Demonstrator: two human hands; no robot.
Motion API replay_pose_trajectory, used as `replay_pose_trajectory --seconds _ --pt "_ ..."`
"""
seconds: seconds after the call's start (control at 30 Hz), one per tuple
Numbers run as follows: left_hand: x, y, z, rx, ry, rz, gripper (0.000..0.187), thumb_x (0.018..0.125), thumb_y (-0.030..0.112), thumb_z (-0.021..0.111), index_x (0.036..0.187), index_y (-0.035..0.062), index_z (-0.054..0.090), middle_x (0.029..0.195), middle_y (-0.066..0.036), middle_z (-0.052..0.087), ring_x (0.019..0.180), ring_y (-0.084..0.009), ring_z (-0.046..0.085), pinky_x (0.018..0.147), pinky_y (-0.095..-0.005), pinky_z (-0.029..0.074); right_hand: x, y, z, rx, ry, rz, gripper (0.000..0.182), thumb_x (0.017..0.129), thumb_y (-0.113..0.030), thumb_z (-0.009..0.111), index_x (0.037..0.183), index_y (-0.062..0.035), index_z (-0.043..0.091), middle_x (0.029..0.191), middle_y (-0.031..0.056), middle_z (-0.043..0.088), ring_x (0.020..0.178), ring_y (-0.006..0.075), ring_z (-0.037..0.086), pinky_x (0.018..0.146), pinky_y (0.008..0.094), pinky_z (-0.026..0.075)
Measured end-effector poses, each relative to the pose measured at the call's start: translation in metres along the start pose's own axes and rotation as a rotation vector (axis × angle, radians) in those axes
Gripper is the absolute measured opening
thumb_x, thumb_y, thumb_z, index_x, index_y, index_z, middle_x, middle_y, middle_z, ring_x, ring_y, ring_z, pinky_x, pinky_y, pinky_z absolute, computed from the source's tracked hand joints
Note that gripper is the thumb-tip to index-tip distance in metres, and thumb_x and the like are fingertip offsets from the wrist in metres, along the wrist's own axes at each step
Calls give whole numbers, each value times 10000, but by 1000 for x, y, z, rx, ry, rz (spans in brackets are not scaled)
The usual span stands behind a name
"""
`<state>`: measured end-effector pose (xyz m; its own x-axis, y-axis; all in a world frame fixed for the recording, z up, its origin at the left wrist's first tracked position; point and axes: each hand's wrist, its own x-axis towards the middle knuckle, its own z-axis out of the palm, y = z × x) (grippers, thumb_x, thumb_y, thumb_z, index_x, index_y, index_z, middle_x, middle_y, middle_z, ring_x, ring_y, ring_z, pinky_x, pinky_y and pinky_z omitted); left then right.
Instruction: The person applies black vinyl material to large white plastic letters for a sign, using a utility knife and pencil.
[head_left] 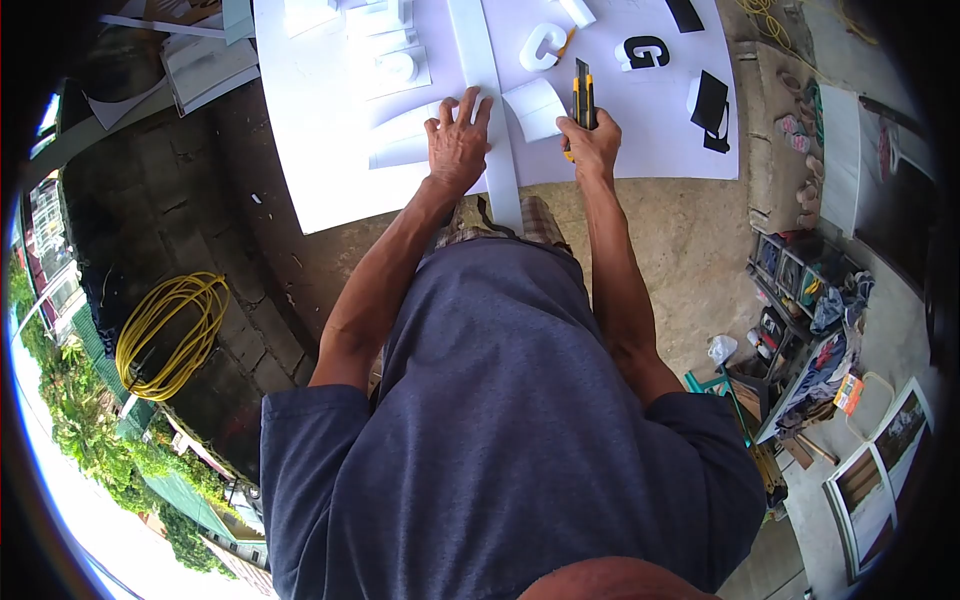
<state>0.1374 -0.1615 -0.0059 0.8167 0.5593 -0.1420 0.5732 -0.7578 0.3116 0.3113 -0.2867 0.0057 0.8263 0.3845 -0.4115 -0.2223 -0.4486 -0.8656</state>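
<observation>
My left hand [458, 148] rests with spread, bent fingers at the left edge of a long white strip [506, 196], which runs lengthwise over the white work surface [340, 200] and past its near edge. Under and beside that hand lies a white sheet piece [398, 140]. In my right hand [597, 148] is a yellow and black utility knife [584, 92], its tip pointing away from me. A curled white piece [535, 108] sits between the strip and the knife. Just beyond are a white letter C [542, 47] and a black-faced letter G [643, 54].
Black flat pieces [711, 105] lie at the right of the surface, and more white cutouts [395, 65] at the left. A coiled yellow hose or cable [172, 335] is on the left. Crates of tools and cloths [800, 290] stand at the right, with footwear [808, 180] above.
</observation>
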Motion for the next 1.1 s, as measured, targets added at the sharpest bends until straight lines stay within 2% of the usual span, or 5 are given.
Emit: replay_pose_trajectory --seconds 0.43,0.53,0.7,0.87,1.1 --pt "-1 15 -23 -24 -67 -23 891 733 326 865 1503 142 457 1587 -117 362 1358 -399 414 987 -586 438 -8 -22 -74 85 -131 -3 262 808 -109 835 970 -27 646 681 22 616 534 104 592 484 264 479" --pt "0 33 -41 -360 34 65 940 736 507 856 1473 58 484 1473 -223 511 1304 -425 522 1066 -521 453 -1 -20 -64 -138 -303 -24 261 809 -144 827 949 -26 640 670 15 610 527 92 570 484 266 466" --pt "27 30 -29 -611 50 -116 373 875 228 765 1150 -22 727 889 -168 772 758 -251 751 723 -344 602 16 -25 -48 -196 -487 -81 286 807 -194 832 922 -30 629 648 10 588 505 104 561 472 295 455" --pt "20 17 -44 -915 88 -477 302 888 152 736 1112 -51 741 881 -139 773 695 -147 716 614 -289 588 48 17 -45 -760 -64 -642 374 838 -248 806 1057 3 636 913 134 643 817 279 686 707 411 547" --pt "9 7 -48 -974 299 -556 305 874 123 730 1109 -71 731 862 -162 770 655 -161 719 584 -297 593 36 -6 -31 -871 178 -882 450 864 -219 781 1240 -56 596 1048 151 572 1010 328 574 868 468 482"
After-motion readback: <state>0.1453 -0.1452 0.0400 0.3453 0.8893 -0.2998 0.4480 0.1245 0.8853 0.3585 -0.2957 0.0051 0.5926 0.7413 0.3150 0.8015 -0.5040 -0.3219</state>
